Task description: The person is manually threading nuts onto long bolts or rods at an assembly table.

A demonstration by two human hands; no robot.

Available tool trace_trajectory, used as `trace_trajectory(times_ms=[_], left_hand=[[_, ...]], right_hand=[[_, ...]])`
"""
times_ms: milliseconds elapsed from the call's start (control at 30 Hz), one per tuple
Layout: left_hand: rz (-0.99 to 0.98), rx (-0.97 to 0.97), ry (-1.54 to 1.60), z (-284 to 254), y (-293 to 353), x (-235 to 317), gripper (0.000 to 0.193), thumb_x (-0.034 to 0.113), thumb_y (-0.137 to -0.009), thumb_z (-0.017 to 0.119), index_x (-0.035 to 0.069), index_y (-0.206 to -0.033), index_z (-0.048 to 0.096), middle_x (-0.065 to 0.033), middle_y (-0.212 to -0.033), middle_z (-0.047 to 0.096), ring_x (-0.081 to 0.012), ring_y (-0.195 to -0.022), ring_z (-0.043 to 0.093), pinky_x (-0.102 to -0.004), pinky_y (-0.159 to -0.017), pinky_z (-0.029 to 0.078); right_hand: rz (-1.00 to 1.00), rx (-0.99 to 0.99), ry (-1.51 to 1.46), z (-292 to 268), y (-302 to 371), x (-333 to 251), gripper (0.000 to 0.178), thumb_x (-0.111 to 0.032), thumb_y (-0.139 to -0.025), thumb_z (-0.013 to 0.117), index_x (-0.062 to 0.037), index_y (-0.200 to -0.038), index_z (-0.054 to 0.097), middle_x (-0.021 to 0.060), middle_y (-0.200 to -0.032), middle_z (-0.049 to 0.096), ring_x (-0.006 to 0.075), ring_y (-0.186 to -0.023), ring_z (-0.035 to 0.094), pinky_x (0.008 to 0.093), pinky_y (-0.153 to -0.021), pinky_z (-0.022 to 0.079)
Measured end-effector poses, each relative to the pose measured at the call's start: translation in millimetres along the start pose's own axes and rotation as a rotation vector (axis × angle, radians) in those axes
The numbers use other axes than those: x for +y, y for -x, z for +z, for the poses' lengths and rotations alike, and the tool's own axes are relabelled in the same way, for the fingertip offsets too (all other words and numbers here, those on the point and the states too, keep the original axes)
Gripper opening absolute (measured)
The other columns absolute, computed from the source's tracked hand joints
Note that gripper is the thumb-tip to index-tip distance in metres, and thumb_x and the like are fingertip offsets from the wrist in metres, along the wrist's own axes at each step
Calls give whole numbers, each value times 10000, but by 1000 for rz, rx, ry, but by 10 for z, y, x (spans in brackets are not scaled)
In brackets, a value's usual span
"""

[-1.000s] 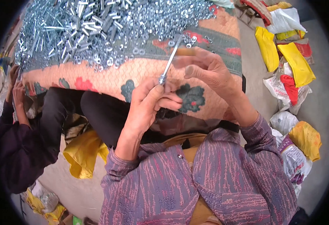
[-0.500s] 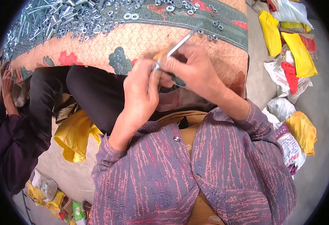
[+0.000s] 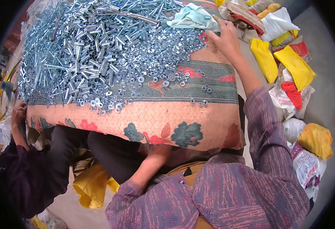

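Observation:
My right hand (image 3: 227,38) is stretched to the far right of the covered table, its thumb and forefinger apart beside a crumpled pale-blue cloth (image 3: 194,17). The fingers seem to touch the cloth's right edge. My left hand (image 3: 159,153) is under the near edge of the patterned table cover (image 3: 152,114); its fingers are hidden, and so is anything in them. Long thin metal rods (image 3: 47,45), short metal tubes (image 3: 93,49) and a spread of small nuts and washers (image 3: 148,57) lie heaped on the cover.
Another person's hand (image 3: 18,110) is at the table's left edge, with a dark sleeve (image 3: 30,175) below. Yellow sacks (image 3: 294,66), white bags (image 3: 280,24) and a red cloth (image 3: 291,95) lie on the floor at right. A yellow bag (image 3: 93,187) lies below the table.
My hands were together at the near edge with a metal rod between them. Now they are apart: the right has reached far right to the cloth, the left has gone beneath the cover.

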State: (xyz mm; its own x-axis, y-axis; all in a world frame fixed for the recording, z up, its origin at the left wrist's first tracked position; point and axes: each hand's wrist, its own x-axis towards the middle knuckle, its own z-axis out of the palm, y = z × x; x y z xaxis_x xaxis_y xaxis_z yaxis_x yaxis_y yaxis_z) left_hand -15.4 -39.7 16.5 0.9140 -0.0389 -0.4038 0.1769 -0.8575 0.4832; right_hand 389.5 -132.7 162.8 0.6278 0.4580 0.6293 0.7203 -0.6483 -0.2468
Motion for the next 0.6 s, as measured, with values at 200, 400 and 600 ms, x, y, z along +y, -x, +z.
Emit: trace_trajectory(times_ms=[200,400,600], left_hand=[[67,106,90,381,-364,-130,398,172,-874,460,37,-1241,529,-209,-1174,603,-364,-1020,615,-468,-895,474],[301,482,13,562,-394,-222,385,187,-887,443,63,-1229,572,-185,-1197,605,-367,-1071,599,-471,-922,462],[99,-321,122,219,-312,48,440,257,-893,421,79,-1279,534,-172,-1350,508,-276,-1224,515,-411,-1006,413]], right_hand=[[192,-183,53,578,-482,559,378,-254,-807,648,-36,-1111,596,264,-1048,622,341,-977,622,459,-815,484],[221,103,-388,76,-850,128,243,-229,-850,620,11,-887,616,119,-764,647,205,-696,613,343,-634,481],[126,52,-850,217,-1122,222,186,-162,-873,596,12,-927,637,88,-758,632,192,-700,610,332,-623,475]])
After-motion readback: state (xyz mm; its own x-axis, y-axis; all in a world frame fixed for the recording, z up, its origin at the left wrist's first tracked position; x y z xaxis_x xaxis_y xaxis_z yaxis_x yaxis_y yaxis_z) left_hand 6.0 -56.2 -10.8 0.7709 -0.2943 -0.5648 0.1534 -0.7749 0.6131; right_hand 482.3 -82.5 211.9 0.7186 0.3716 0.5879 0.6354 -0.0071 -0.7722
